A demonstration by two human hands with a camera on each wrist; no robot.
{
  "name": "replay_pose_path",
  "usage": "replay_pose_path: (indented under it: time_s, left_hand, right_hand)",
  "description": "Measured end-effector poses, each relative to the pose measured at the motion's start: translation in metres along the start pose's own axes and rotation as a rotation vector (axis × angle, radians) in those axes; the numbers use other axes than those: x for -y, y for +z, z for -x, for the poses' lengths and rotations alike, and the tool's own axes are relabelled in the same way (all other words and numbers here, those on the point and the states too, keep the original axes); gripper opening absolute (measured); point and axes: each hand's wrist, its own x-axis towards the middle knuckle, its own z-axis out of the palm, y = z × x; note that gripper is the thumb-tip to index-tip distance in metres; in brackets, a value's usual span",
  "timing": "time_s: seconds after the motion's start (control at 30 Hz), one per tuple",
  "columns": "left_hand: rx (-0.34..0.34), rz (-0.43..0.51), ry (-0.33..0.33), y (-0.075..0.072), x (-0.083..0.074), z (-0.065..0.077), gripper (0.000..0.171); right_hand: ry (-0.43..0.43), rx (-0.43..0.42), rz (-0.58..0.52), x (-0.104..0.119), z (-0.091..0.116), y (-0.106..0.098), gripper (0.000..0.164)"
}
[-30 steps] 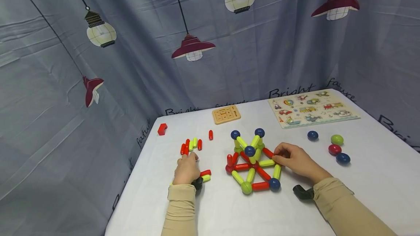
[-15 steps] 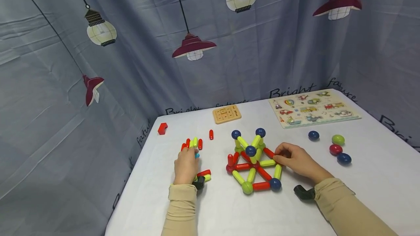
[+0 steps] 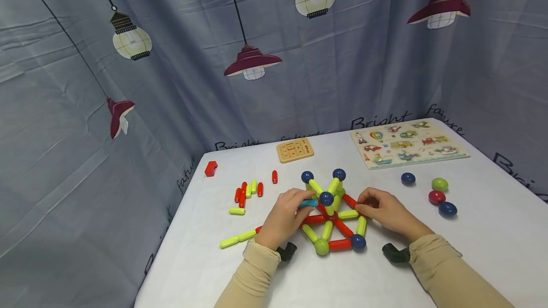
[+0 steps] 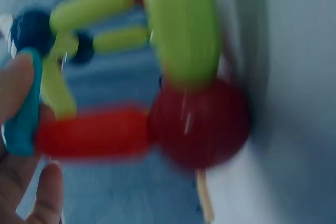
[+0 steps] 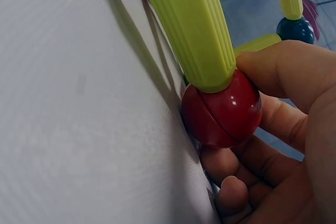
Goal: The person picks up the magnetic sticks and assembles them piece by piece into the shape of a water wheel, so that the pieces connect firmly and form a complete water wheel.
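A structure of red and yellow-green magnetic rods (image 3: 327, 229) joined by balls stands on the table, with three blue balls raised at its top. My left hand (image 3: 284, 215) is at its left side and pinches a light-blue magnetic rod (image 3: 308, 202), which looks slightly curved up close. In the blurred left wrist view, that piece meets the end of an upright red rod (image 4: 97, 132) on a red ball (image 4: 199, 124). At the right corner, my right hand (image 3: 387, 208) holds another red ball (image 5: 223, 111) between thumb and fingers.
Loose red and yellow-green rods (image 3: 242, 194) lie to the left, with more in a line (image 3: 237, 238) nearer me. A red block (image 3: 210, 168), a small wooden board (image 3: 295, 150) and a picture puzzle (image 3: 406, 144) lie farther back. Several loose balls (image 3: 447, 209) sit right.
My left hand has picked up the light-blue rod from among the loose rods and carried it right to the structure. The right hand stays on its corner.
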Motion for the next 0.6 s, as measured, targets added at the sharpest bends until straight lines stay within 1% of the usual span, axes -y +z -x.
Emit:
replay_pose_path:
  time_s: [0.07,0.17,0.33,0.47,0.53,0.6]
  left_hand:
    - [0.002,0.02,0.0,0.0045,-0.0007,-0.0012,0.051]
    - [-0.022,0.026,0.0,0.009,-0.0008,-0.0019,0.053]
    - [-0.061,0.043,0.016,0.0099,-0.0016,-0.0024,0.051]
    - [-0.078,0.069,0.029,0.0098,-0.0022,-0.0025,0.048]
    - [-0.078,0.073,0.022,0.0097,-0.0025,-0.0021,0.048]
    - [-0.07,0.074,-0.005,0.0097,-0.0031,-0.0007,0.054]
  right_hand:
    - [-0.002,-0.001,0.002,-0.0001,-0.0003,0.0,0.021]
    - [-0.009,-0.004,0.004,-0.0005,-0.0005,0.0001,0.02]
    - [-0.008,-0.004,0.014,-0.0002,0.0006,0.0002,0.021]
    - [-0.008,0.0,0.015,-0.0002,0.0016,0.0005,0.019]
    - [-0.01,0.001,0.016,-0.0001,0.0017,0.0008,0.018]
    - [-0.013,-0.002,0.022,-0.0002,0.0016,0.0012,0.018]
